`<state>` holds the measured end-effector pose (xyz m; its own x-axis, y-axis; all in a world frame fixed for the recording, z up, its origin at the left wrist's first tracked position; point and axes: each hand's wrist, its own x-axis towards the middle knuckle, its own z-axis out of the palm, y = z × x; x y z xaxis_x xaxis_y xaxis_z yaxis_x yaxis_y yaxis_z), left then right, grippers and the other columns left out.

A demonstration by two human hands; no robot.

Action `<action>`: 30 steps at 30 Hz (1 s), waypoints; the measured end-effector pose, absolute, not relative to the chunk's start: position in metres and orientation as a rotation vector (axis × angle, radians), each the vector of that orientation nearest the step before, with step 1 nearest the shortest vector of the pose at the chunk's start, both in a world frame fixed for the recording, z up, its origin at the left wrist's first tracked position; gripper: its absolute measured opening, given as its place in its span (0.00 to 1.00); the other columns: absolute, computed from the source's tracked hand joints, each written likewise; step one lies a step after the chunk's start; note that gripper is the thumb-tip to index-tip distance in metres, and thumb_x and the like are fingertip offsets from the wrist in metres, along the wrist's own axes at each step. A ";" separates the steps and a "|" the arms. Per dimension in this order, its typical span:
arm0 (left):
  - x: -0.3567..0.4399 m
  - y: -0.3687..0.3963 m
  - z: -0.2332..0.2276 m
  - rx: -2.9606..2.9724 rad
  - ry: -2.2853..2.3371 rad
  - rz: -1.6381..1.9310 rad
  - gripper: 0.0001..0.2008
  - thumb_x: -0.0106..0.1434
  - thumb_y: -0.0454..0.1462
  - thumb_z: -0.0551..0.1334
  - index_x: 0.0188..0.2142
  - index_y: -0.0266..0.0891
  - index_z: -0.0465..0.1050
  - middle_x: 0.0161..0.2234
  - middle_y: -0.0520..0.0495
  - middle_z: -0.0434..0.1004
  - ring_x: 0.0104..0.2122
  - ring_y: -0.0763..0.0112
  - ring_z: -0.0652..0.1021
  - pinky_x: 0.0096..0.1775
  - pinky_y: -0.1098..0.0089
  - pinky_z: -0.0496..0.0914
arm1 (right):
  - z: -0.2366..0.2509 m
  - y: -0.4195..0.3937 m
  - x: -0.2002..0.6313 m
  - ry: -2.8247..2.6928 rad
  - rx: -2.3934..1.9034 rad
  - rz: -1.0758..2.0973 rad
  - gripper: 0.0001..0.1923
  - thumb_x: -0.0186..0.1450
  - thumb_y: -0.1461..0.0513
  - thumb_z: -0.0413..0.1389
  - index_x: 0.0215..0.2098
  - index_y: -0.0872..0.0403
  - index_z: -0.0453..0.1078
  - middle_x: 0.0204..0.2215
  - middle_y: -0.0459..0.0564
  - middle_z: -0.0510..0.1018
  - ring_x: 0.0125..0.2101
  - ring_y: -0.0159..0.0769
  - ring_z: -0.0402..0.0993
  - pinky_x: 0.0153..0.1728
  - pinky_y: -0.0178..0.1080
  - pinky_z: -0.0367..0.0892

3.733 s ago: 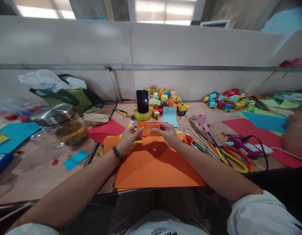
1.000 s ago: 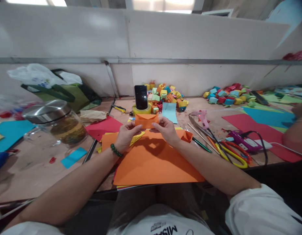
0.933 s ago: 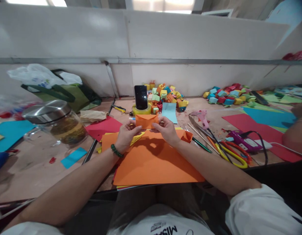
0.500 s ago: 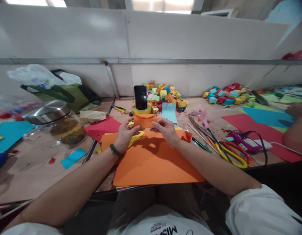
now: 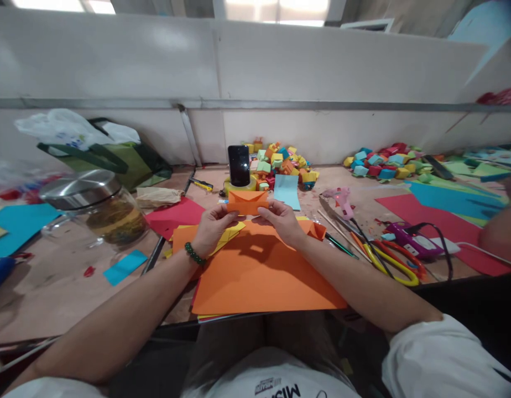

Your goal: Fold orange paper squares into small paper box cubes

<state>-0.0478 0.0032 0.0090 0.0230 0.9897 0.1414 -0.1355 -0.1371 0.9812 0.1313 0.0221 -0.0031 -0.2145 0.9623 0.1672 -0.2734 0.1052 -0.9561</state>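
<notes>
A small folded piece of orange paper [image 5: 248,205] is held up between both hands, creased across, its upper flap showing diagonal folds. My left hand [image 5: 214,225], with a green bead bracelet at the wrist, pinches its left end between thumb and fingers. At the right end, my right hand [image 5: 282,221] grips it the same way. Below them lies a large orange sheet [image 5: 267,276] on top of a stack of coloured paper. Yellow paper [image 5: 228,239] sticks out by my left wrist, and a folded orange piece [image 5: 317,229] sits near my right wrist.
Behind my hands a phone [image 5: 239,166] stands in a yellow tape roll [image 5: 228,187], beside heaped paper cubes [image 5: 280,166]. A glass jar [image 5: 114,215] stands left. On the right are a pink glue gun [image 5: 342,200], yellow-handled scissors [image 5: 394,268] and another person's blurred arm [image 5: 502,235].
The orange paper has tilted in my fingers, so its upper flap now opens away and its diagonal creases show more. Both hands keep their hold. The other person's hand has shifted at right.
</notes>
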 end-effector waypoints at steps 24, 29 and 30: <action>-0.047 0.003 0.011 1.162 1.064 1.439 0.22 0.39 0.44 0.76 0.18 0.38 0.63 0.17 0.58 0.64 0.21 0.76 0.72 0.27 0.73 0.67 | -0.004 0.023 0.130 -1.166 -0.785 1.379 0.23 0.42 0.51 0.71 0.21 0.53 0.64 0.21 0.38 0.71 0.24 0.26 0.73 0.33 0.33 0.73; -0.049 0.003 0.011 1.326 1.129 1.526 0.21 0.42 0.45 0.74 0.17 0.38 0.63 0.15 0.56 0.65 0.19 0.78 0.67 0.24 0.75 0.61 | -0.003 0.022 0.131 -1.106 -0.856 1.534 0.29 0.41 0.48 0.71 0.29 0.52 0.61 0.23 0.40 0.77 0.22 0.29 0.77 0.22 0.28 0.67; -0.050 0.003 0.012 1.340 1.135 1.527 0.21 0.43 0.45 0.74 0.17 0.38 0.63 0.16 0.56 0.65 0.19 0.78 0.67 0.24 0.75 0.61 | -0.003 0.022 0.132 -1.089 -0.853 1.534 0.30 0.40 0.48 0.71 0.30 0.51 0.60 0.22 0.39 0.77 0.20 0.29 0.77 0.21 0.28 0.66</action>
<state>-0.0495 0.0031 0.0116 -0.1272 0.9508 0.2826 -0.0039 -0.2854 0.9584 0.1316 0.0221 -0.0027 -0.2231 0.9747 0.0118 -0.3325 -0.0647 -0.9409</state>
